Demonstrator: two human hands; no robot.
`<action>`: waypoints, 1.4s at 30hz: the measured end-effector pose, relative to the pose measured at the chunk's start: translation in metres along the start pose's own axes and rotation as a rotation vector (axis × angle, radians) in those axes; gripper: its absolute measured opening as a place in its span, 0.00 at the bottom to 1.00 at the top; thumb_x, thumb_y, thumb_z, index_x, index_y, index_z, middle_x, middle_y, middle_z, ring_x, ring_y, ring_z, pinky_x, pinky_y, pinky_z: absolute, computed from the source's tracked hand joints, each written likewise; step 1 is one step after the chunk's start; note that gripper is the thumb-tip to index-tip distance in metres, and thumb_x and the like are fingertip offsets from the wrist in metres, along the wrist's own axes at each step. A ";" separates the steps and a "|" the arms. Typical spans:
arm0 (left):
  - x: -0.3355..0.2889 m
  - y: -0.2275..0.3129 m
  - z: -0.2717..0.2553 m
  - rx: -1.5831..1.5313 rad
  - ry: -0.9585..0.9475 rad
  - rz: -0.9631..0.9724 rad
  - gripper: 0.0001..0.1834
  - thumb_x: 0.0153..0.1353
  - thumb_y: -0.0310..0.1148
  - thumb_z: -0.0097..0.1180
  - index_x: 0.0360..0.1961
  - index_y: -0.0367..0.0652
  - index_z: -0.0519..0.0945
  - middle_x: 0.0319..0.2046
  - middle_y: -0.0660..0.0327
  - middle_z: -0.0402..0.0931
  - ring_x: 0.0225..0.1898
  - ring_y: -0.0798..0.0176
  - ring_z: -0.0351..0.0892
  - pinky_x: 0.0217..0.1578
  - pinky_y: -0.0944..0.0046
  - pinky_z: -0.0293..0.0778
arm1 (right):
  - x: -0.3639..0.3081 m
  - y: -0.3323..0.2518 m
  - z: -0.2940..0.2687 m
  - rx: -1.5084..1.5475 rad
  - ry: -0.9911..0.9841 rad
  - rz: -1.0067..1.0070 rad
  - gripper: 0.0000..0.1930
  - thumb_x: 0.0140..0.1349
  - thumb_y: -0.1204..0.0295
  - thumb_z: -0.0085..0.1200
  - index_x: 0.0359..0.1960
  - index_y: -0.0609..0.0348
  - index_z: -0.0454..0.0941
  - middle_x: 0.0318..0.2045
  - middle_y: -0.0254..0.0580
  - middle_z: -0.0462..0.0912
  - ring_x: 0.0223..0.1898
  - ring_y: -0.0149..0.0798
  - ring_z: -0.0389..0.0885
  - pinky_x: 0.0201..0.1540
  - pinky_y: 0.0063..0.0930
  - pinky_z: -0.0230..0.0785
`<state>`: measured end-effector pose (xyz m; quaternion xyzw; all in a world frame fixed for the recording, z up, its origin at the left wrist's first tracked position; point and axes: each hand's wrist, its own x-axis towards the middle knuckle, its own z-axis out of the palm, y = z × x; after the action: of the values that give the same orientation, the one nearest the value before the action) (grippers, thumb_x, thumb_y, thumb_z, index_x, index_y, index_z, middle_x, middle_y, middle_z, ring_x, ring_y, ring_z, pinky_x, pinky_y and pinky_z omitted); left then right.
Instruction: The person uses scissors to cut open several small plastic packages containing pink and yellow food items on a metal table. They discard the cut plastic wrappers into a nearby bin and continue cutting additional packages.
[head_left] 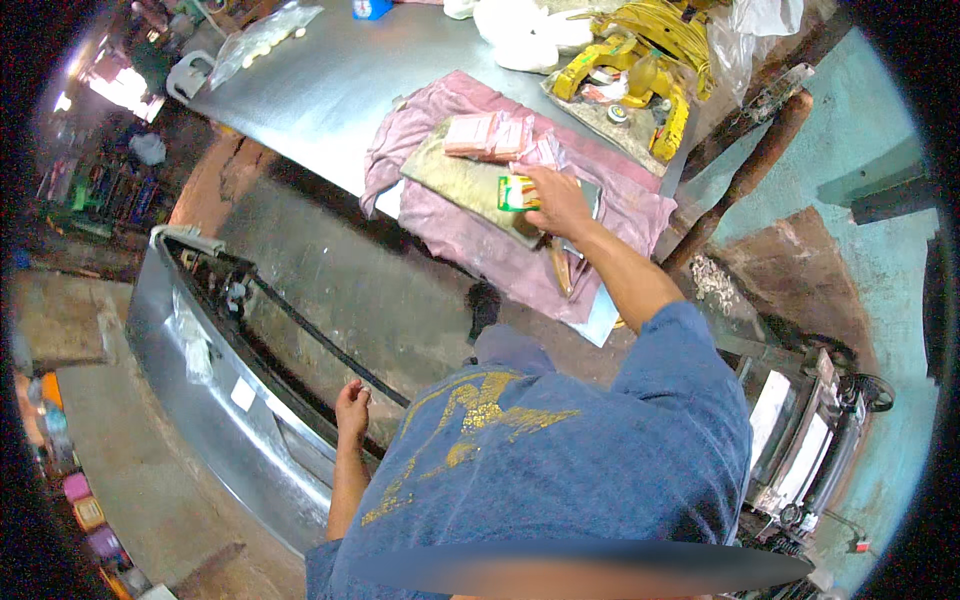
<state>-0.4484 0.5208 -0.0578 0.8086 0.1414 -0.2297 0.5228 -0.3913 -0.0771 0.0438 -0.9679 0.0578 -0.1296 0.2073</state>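
Head view: looked down past a blue shirt (560,430) toward a metal-topped bench (330,90), with a long curved silver panel (245,425) at the left.
Right hand (558,205): reached out across the bench; bent its fingers over the right end of a small green, white and yellow packet (517,194); touched it there, but could not tell whether clamped on it or merely resting.
Packet's place: sat over a worn, yellowish board (450,182), just below a row of pinkish packs (490,137) in clear wrapping.
Board: lay at a slant on a rumpled pink cloth (500,268), itself spread over the bench's near edge.
Brown pointed piece (561,270): rested on the cloth, just below the right wrist.
Left hand (352,410): hung low beside the shirt, near the panel's upper edge, with fingers curled inward; could not tell whether fully together or slightly apart.
Bench's far right: carried yellow curved parts (610,65), a yellow coil (660,28) and a white plastic bag (515,35), well apart from the left hand.
Bench's far left: held a clear bag (262,42) with pale bits inside, near a white handled container (190,77).
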 end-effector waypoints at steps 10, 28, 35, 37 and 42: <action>0.133 0.127 0.022 0.333 -0.217 0.063 0.21 0.65 0.31 0.58 0.57 0.35 0.75 0.48 0.58 0.79 0.46 0.63 0.79 0.49 0.63 0.74 | 0.016 0.143 -0.063 1.350 0.709 0.824 0.30 0.58 0.60 0.64 0.59 0.61 0.73 0.50 0.42 0.81 0.46 0.37 0.80 0.52 0.29 0.71; 0.233 0.363 0.195 0.715 -0.417 0.795 0.31 0.57 0.40 0.67 0.60 0.39 0.75 0.58 0.45 0.74 0.61 0.45 0.73 0.60 0.52 0.69 | 0.051 0.119 -0.011 -0.109 0.309 0.756 0.33 0.58 0.55 0.62 0.61 0.60 0.72 0.56 0.62 0.77 0.60 0.61 0.73 0.62 0.53 0.65; 0.265 0.443 0.313 1.116 -0.508 1.384 0.58 0.43 0.51 0.74 0.73 0.48 0.56 0.66 0.45 0.64 0.65 0.36 0.65 0.66 0.35 0.56 | 0.035 -0.021 0.036 0.028 0.140 0.765 0.35 0.55 0.62 0.63 0.65 0.55 0.68 0.63 0.51 0.72 0.63 0.58 0.70 0.62 0.58 0.61; 0.274 0.463 0.327 1.136 -0.673 1.234 0.59 0.41 0.50 0.74 0.73 0.49 0.56 0.67 0.44 0.63 0.66 0.37 0.64 0.66 0.35 0.54 | 0.037 -0.036 0.038 -0.003 0.106 0.765 0.34 0.55 0.64 0.64 0.65 0.56 0.68 0.63 0.51 0.72 0.62 0.57 0.70 0.62 0.54 0.63; 0.264 0.463 0.310 0.510 -1.034 0.557 0.55 0.46 0.50 0.73 0.69 0.37 0.56 0.55 0.44 0.74 0.50 0.49 0.79 0.50 0.51 0.76 | 0.043 -0.059 0.022 0.851 0.073 1.092 0.34 0.57 0.68 0.63 0.66 0.58 0.67 0.58 0.51 0.76 0.59 0.48 0.75 0.59 0.42 0.68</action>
<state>-0.0749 0.0443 0.0586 0.6987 -0.4036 -0.4720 0.3550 -0.3407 -0.0224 0.0586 -0.6297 0.4880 -0.0504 0.6024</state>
